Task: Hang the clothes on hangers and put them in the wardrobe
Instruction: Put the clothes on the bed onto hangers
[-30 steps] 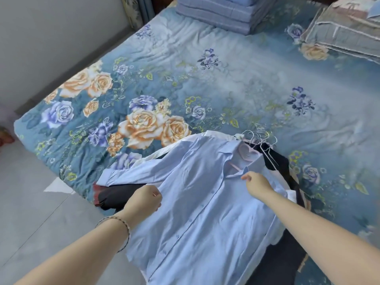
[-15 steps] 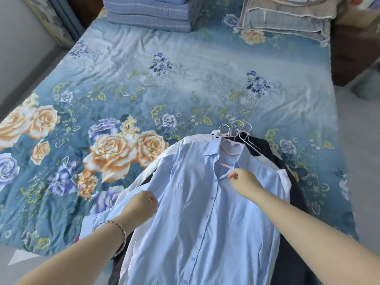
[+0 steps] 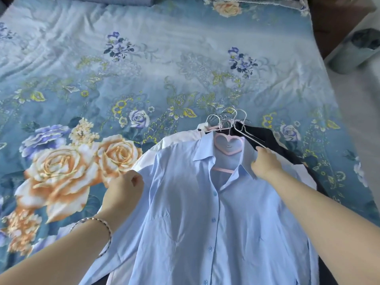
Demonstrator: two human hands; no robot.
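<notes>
A bed fills most of the view, covered by a blue quilt (image 3: 185, 62) printed with large peach roses and small purple flowers, its surface lightly rumpled. Pale floor (image 3: 362, 120) runs along the bed's right side, and dark wooden furniture (image 3: 337, 15) stands at the top right corner. Folded bedding (image 3: 257, 1) lies along the far end of the bed, cut off by the top edge, so only its lower border shows. A pile of clothes on hangers lies on the near part of the quilt. On top is a light blue shirt (image 3: 205, 212), front up, collar open, buttoned lower down, hung on a pink hanger (image 3: 228, 146) with a heart-shaped centre. Its hem runs out of the bottom of the view. Under it, a white shirt (image 3: 164, 149) peeks out at the left and a dark garment (image 3: 267, 138) at the right, both mostly covered. Several metal hanger hooks (image 3: 228, 117) bunch together above the collar; how many is hard to count. The left hand (image 3: 123, 190), with a thin bracelet (image 3: 96, 223) on its wrist, has its fingers curled and grips the cloth at the blue shirt's left-side shoulder edge. The right hand (image 3: 265, 163) grips the shirt beside the collar on the other side. The hands are well apart, one at each shoulder. On the floor at the far right stands a round bluish bin (image 3: 349, 56); its inside looks dark and what it holds cannot be made out.
</notes>
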